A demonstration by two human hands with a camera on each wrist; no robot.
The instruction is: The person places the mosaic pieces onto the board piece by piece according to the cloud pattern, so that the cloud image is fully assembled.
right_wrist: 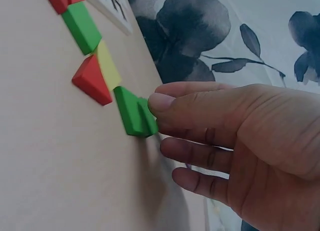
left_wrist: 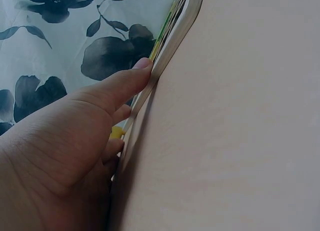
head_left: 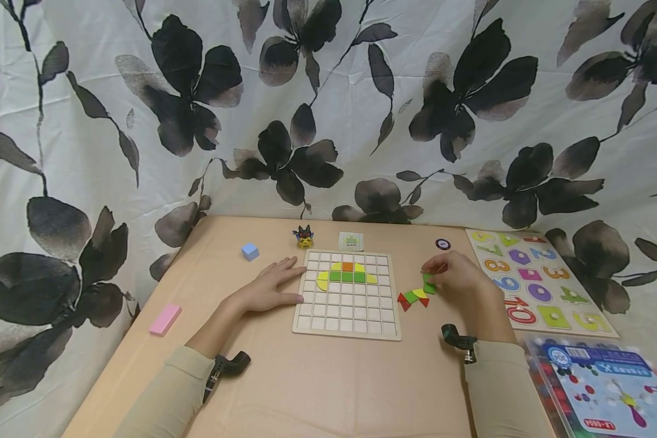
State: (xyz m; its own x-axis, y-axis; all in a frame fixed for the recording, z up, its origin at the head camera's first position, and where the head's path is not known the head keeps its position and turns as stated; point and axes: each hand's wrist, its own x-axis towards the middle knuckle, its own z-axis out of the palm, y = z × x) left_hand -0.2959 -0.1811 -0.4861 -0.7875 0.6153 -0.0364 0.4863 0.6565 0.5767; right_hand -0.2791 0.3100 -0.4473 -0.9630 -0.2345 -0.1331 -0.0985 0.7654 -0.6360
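Green block (right_wrist: 150,122), likely light and rigid: hold by opposite edges. The right hand (head_left: 458,277) pinches it; the left hand (head_left: 265,285), fingers extended, touches the gridded board (head_left: 344,316).

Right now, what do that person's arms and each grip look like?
The left sleeve and right sleeve are plain beige. At each cuff sits a small, dark, curved device. The left grip and right grip are human hands, wearing no gloves.
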